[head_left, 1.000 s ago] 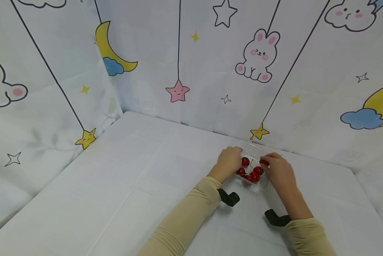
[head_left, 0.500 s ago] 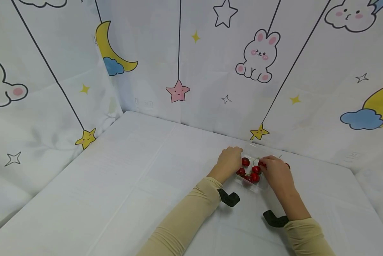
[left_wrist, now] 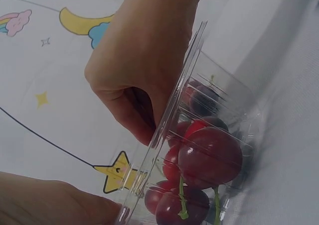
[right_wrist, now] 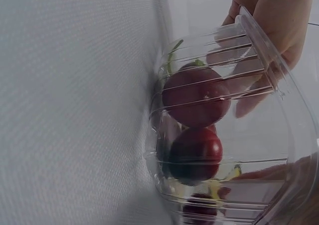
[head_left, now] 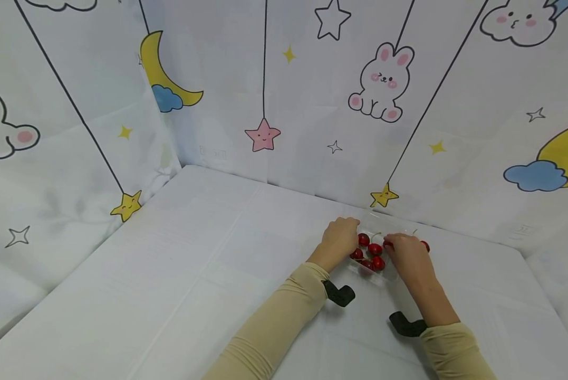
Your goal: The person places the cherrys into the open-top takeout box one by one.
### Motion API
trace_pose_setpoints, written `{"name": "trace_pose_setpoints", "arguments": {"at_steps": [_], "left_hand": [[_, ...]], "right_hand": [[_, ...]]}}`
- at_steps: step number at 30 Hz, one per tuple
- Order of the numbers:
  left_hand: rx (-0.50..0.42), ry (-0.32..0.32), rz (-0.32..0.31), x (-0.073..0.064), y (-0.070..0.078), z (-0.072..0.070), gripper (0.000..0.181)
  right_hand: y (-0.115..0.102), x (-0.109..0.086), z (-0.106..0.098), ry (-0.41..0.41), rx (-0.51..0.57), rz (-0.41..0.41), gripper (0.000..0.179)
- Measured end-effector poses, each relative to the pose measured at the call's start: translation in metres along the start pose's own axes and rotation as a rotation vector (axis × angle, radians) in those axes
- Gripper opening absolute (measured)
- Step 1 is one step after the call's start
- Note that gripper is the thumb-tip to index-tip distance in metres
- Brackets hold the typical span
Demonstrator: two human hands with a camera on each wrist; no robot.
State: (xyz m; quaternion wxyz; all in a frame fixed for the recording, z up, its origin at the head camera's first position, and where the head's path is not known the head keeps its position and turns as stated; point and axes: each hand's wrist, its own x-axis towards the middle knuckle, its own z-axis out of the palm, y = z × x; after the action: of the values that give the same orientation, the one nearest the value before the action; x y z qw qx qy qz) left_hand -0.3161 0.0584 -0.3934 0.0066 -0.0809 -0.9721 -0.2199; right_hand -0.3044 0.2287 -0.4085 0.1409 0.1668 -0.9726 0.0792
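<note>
A clear plastic box (head_left: 366,270) with several dark red cherries (head_left: 375,249) inside stands near the table's back edge. My left hand (head_left: 339,238) grips its left rim; the left wrist view shows this hand (left_wrist: 55,202) at the lower left. At the right side of the box, my right hand (head_left: 409,256) has curled fingers around a cherry, only a red sliver of which shows at the fingertips. Green stems hang from some cherries (left_wrist: 210,158) in the left wrist view. Through the wall in the right wrist view, round cherries (right_wrist: 197,96) press together.
Behind the right hand another cherry (head_left: 425,246) shows, with its stem sticking up. The white table (head_left: 217,253) meets a patterned cloth wall (head_left: 307,174) just beyond the box. A black wrist mount (head_left: 340,294) juts from each sleeve.
The right hand has shifted slightly left and in toward the box. One cherry inside has moved left, and the cherry behind the right hand has come into sight. The left hand stays put.
</note>
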Motion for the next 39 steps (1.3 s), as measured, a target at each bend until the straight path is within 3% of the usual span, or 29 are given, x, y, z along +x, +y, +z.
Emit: {"name": "trace_pose_setpoints", "arguments": {"at_steps": [16, 24, 32, 35, 39], "left_hand": [[-0.001, -0.02, -0.027, -0.001, -0.001, 0.001, 0.038], [-0.003, -0.019, -0.032, 0.0, 0.002, 0.002, 0.038], [-0.002, -0.034, -0.034, -0.001, 0.003, 0.0, 0.037], [0.003, -0.036, -0.032, -0.001, 0.003, 0.0, 0.036], [0.005, -0.036, -0.031, -0.002, 0.004, -0.001, 0.036]], "right_hand": [[0.002, 0.0, -0.007, -0.007, 0.026, 0.048, 0.025], [0.025, -0.005, -0.017, 0.167, 0.042, 0.084, 0.023], [0.053, -0.011, -0.016, 0.244, 0.058, 0.141, 0.027], [0.061, -0.013, -0.012, 0.23, 0.061, 0.167, 0.031], [0.067, -0.013, -0.01, 0.105, 0.07, 0.228, 0.043]]}}
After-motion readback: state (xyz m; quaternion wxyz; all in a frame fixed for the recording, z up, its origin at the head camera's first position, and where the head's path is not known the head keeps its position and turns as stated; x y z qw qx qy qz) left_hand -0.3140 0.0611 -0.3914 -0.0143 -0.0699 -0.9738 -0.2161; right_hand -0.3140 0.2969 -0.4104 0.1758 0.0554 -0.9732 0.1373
